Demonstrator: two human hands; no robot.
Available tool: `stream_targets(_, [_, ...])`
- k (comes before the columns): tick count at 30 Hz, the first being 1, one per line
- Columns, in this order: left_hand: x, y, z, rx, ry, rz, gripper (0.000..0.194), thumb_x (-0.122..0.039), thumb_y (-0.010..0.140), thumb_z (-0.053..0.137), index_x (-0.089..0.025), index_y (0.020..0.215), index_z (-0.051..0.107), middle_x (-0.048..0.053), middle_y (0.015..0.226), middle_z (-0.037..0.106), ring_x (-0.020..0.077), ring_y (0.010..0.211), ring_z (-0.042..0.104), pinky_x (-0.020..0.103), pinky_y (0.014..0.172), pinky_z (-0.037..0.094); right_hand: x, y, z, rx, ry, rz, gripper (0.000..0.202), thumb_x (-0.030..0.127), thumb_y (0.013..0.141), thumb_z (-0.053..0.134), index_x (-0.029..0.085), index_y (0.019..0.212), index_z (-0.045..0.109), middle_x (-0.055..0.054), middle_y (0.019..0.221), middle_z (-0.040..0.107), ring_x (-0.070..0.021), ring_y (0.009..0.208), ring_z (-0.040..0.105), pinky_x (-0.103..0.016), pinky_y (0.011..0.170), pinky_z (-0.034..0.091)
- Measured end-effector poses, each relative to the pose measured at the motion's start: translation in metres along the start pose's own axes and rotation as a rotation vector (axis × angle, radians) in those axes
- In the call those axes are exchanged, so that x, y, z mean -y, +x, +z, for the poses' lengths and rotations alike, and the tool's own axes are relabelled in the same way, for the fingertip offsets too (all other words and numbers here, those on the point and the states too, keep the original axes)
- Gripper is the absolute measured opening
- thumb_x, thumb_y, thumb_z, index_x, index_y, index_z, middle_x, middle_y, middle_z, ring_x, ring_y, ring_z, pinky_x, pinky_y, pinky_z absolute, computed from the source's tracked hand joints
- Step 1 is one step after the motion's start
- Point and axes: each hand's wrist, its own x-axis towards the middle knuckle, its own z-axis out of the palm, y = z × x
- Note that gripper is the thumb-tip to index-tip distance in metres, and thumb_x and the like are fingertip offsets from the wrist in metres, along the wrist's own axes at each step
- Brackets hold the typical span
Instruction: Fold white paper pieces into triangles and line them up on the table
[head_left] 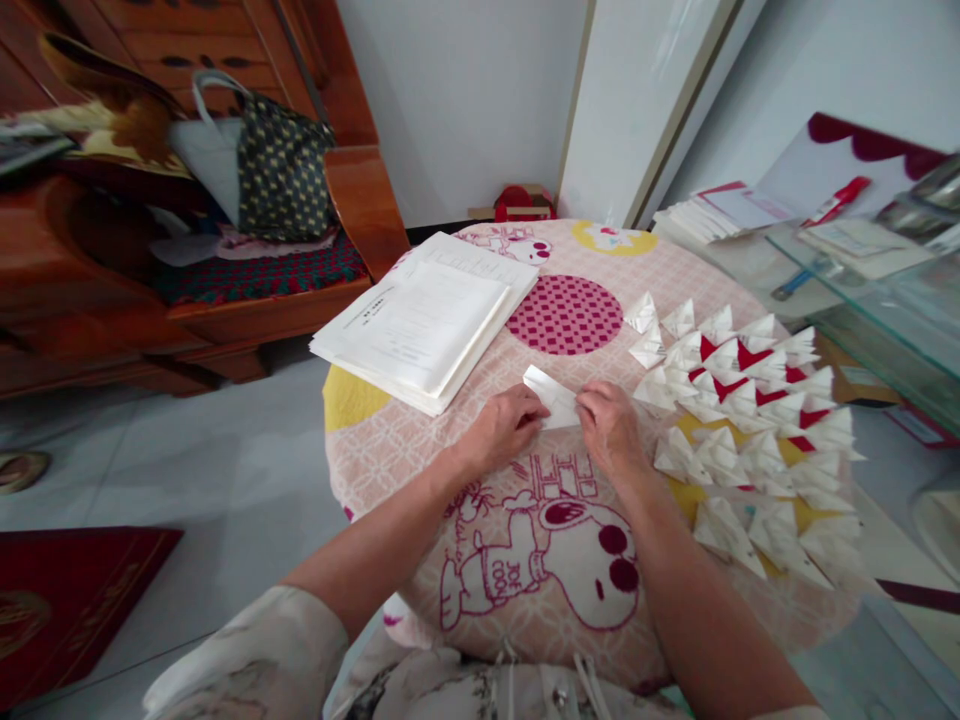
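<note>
A small piece of folded white paper (pixel 553 398) lies on the round cloth-covered table (pixel 420 470), between my hands. The fingers of my left hand (pixel 512 425) are closed on its left side. At its right edge, my right hand (pixel 606 425) pinches the paper between thumb and fingers. Farther back on the left rests a stack of printed paper sheets (pixel 427 320). Rows of folded white paper pieces (pixel 739 400) stand to the right of my right hand.
A glass shelf (pixel 862 300) with papers and a red marker (pixel 838 200) is at the right. On the left are a wooden bench (pixel 277 310) with a patterned bag (pixel 285 170) and a red mat (pixel 75 600) on the floor.
</note>
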Motion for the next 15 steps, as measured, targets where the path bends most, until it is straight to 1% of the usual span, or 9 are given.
stream_targets(3, [0.006, -0.004, 0.001, 0.003, 0.077, 0.096, 0.027, -0.007, 0.087, 0.058, -0.014, 0.108, 0.073, 0.011, 0.118, 0.070, 0.0217, 0.112, 0.064, 0.041, 0.099, 0.054, -0.003, 0.002, 0.002, -0.017, 0.017, -0.001, 0.023, 0.010, 0.087, 0.052, 0.020, 0.080, 0.072, -0.011, 0.096, 0.066, -0.0256, 0.094, 0.058, -0.040, 0.086, 0.049])
stream_targets(5, [0.010, -0.006, 0.001, 0.021, 0.112, 0.146, 0.029, -0.009, 0.090, 0.058, -0.015, 0.115, 0.070, 0.012, 0.123, 0.069, 0.0223, 0.117, 0.063, 0.043, 0.102, 0.053, -0.004, 0.003, 0.003, -0.021, 0.009, -0.003, 0.024, 0.011, 0.088, 0.052, 0.019, 0.081, 0.072, -0.011, 0.098, 0.067, -0.0258, 0.096, 0.057, -0.040, 0.087, 0.049])
stream_targets(8, [0.013, -0.006, -0.003, 0.058, 0.143, 0.216, 0.030, -0.011, 0.092, 0.056, -0.015, 0.119, 0.069, 0.013, 0.125, 0.068, 0.0223, 0.119, 0.062, 0.043, 0.102, 0.054, -0.005, 0.003, 0.004, -0.029, -0.044, -0.028, 0.024, 0.010, 0.088, 0.052, 0.020, 0.083, 0.073, -0.012, 0.103, 0.066, -0.0263, 0.099, 0.056, -0.041, 0.090, 0.048])
stream_targets(11, [0.012, -0.005, -0.007, 0.088, 0.160, 0.258, 0.030, -0.012, 0.094, 0.054, -0.015, 0.120, 0.068, 0.013, 0.125, 0.068, 0.0223, 0.120, 0.062, 0.043, 0.103, 0.054, -0.001, 0.003, 0.004, -0.048, -0.129, -0.067, 0.025, 0.009, 0.088, 0.051, 0.021, 0.083, 0.072, -0.011, 0.108, 0.065, -0.0262, 0.100, 0.053, -0.042, 0.090, 0.046])
stream_targets(13, [0.011, -0.004, -0.009, 0.098, 0.166, 0.270, 0.030, -0.013, 0.094, 0.054, -0.016, 0.120, 0.068, 0.012, 0.125, 0.068, 0.0222, 0.119, 0.062, 0.043, 0.103, 0.054, 0.002, 0.003, 0.004, -0.038, -0.178, -0.094, 0.026, 0.009, 0.090, 0.049, 0.021, 0.083, 0.071, -0.011, 0.104, 0.065, -0.0262, 0.097, 0.051, -0.041, 0.088, 0.045])
stream_targets(15, [0.010, -0.004, -0.010, 0.095, 0.175, 0.275, 0.029, -0.013, 0.094, 0.054, -0.015, 0.119, 0.069, 0.013, 0.125, 0.068, 0.0224, 0.119, 0.062, 0.043, 0.102, 0.054, 0.004, 0.002, 0.004, -0.003, -0.206, -0.111, 0.027, 0.008, 0.090, 0.048, 0.020, 0.082, 0.071, -0.011, 0.094, 0.064, -0.0257, 0.092, 0.051, -0.039, 0.084, 0.045])
